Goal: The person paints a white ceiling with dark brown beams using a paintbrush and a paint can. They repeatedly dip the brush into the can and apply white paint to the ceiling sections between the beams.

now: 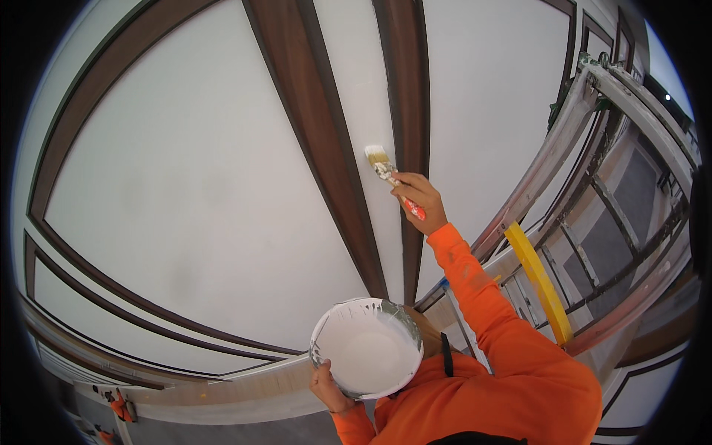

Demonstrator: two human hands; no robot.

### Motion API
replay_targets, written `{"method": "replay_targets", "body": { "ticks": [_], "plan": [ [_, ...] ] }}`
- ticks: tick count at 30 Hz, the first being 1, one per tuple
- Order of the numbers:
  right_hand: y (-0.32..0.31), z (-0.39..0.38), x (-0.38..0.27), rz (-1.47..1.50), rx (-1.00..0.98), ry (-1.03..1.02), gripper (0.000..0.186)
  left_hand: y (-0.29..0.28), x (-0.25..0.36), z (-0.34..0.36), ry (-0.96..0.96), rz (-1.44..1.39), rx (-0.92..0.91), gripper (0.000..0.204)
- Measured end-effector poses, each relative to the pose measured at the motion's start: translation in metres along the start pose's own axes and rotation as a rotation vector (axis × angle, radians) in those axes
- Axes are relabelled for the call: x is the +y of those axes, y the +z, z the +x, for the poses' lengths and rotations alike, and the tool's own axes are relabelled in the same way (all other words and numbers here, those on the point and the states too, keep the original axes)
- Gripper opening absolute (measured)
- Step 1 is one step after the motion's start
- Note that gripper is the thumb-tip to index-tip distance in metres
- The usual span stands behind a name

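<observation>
Two grips on my feed: right hand (420, 194) grasps paintbrush (383, 166), bristles at white strip (359, 74) between brown trims (411, 96). Left hand (328, 387) clutches paint bucket (409, 322).

My right hand (419, 199) holds a paintbrush (384, 167) at a white strip (360, 81) between dark trims (319, 141); my left hand (328, 389) grips a bucket (406, 326) of white paint (367, 352).
</observation>
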State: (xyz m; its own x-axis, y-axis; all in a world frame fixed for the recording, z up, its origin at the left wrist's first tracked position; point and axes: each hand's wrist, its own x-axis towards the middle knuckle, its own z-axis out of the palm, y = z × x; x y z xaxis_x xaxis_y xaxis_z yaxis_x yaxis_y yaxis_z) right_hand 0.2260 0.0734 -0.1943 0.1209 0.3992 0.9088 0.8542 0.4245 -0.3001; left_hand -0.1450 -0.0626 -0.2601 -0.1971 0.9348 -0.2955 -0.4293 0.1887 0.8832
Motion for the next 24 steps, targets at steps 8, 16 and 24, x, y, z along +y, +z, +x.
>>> {"method": "replay_targets", "body": {
  "ticks": [8, 16, 24],
  "plan": [
    [-0.015, 0.017, 0.004, 0.084, -0.087, 0.086, 0.014, -0.003, -0.002, 0.006, -0.007, -0.007, 0.042, 0.022],
    [-0.056, 0.194, -0.046, 0.157, 0.042, -0.078, 0.01, -0.004, -0.017, 0.019, 0.088, 0.02, -0.091, 0.036],
    [-0.045, 0.199, -0.045, 0.063, 0.156, -0.215, 0.015, -0.01, -0.023, 0.032, -0.007, -0.074, -0.164, 0.019]
  ]
}}
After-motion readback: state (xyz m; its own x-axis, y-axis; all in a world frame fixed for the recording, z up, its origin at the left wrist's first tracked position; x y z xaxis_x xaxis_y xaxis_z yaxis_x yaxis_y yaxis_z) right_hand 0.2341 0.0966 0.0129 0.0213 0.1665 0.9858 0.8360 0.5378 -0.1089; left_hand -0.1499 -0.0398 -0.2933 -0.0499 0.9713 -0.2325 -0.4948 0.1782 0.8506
